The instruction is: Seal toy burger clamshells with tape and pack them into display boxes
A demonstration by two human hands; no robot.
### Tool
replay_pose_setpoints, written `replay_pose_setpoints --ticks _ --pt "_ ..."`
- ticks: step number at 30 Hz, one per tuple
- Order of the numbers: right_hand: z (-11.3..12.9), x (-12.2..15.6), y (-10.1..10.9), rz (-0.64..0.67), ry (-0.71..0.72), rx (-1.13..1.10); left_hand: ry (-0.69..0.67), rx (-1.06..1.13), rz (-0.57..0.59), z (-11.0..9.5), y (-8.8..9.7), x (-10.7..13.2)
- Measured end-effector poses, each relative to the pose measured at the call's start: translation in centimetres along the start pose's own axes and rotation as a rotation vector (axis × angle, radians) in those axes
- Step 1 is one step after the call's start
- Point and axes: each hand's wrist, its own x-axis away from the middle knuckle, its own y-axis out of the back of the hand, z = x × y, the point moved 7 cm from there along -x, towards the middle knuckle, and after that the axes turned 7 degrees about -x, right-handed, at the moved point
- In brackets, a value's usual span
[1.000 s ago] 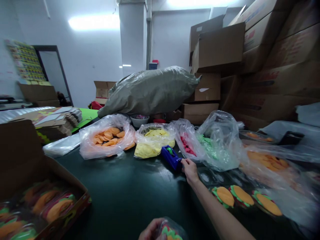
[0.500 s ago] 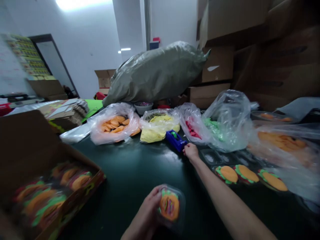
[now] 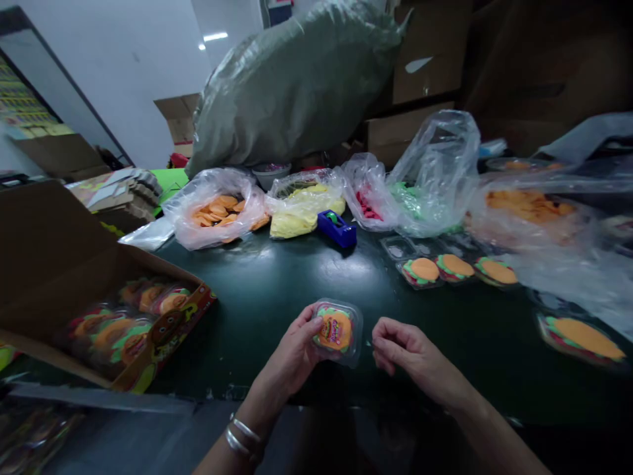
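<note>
In my left hand [image 3: 297, 346] is a clear plastic box with a toy burger [image 3: 336, 330] inside, a printed label showing on its orange bun. The thumb lies over the box's left edge and the fingers support it from below. Just right of the box, my right hand [image 3: 408, 353] has thumb and fingertips pinched together. Anything between those fingertips is too small to make out. A blue tape dispenser [image 3: 337, 229] with a green roll stands farther back on the dark green table [image 3: 277, 277], apart from both hands.
At left an open cardboard box [image 3: 171, 336] holds several packed burgers. Plastic bags of orange pieces [image 3: 217, 211], yellow sheets [image 3: 297, 214], red pieces [image 3: 366, 206] and green pieces [image 3: 413, 201] line the back. Several burgers in open trays [image 3: 455, 267] lie right. A big sack [image 3: 297, 86] rises behind.
My right hand has left the tape dispenser and come back beside the plastic box. The left hand still holds the box. The view has tilted down.
</note>
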Motion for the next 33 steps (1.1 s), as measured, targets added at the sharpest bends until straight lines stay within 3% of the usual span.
replay_pose_setpoints --ticks 7,15,19,24,26,29,33 --pt "0.8 1.0 0.5 0.001 0.048 0.083 -0.019 -0.055 -0.006 0.1 -2.1 1.2" --pt "0.1 0.6 0.7 -0.087 0.017 -0.038 -0.086 -0.082 -0.063 0.0 -2.8 2.1" --pt "-0.2 0.5 -0.4 -0.049 0.003 -0.19 -0.06 0.051 -0.034 1.0 -2.9 3.0" --pt "-1.8 0.9 -2.9 -0.024 0.02 -0.382 -0.052 0.183 0.055 1.7 -4.6 4.6" --pt "-2.7 1.2 -3.1 -0.071 0.043 -0.415 -0.089 0.201 0.054 1.4 -5.0 5.1" --pt "-3.1 2.5 -1.4 -0.225 0.106 -0.396 -0.124 0.2 0.028 1.0 -4.6 5.2" --pt "-1.0 5.3 1.1 -0.436 0.214 -0.295 -0.158 0.166 0.023 1.0 -4.1 4.5"
